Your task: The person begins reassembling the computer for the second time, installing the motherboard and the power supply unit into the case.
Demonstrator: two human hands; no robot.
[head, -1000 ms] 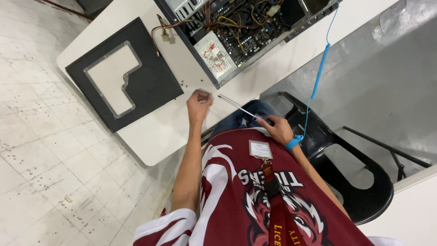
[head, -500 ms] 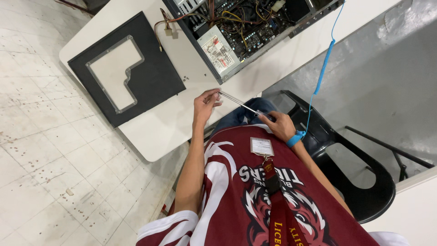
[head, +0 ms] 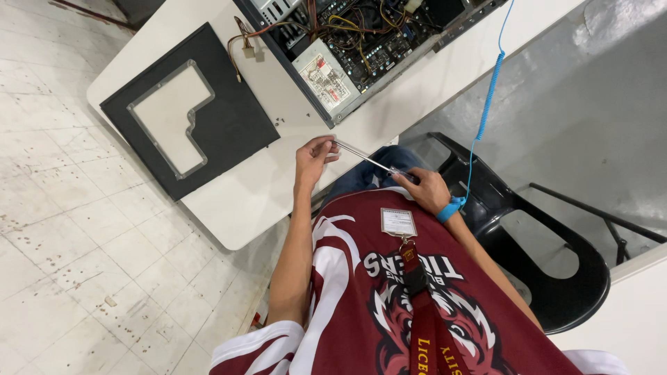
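Note:
My right hand point(head: 421, 189), with a blue wrist strap point(head: 450, 209) on it, grips the clear handle of a screwdriver point(head: 368, 160). The thin metal shaft runs up and left to my left hand point(head: 313, 158), whose fingertips pinch the tip. Both hands hover over the near edge of the white table point(head: 243, 201), in front of my maroon jersey. An open computer case point(head: 361, 48) full of coloured wires and boards lies on the table beyond my hands.
A black side panel point(head: 229, 128) with a clear window lies flat on the table at the left. A blue coiled cord point(head: 488, 97) runs from the wrist strap up to the case. A black plastic chair point(head: 556, 278) stands at the right, on a tiled floor.
The view has shifted slightly. Both hands stay on the screwdriver in nearly the same place; my left fingers have closed in on the tip.

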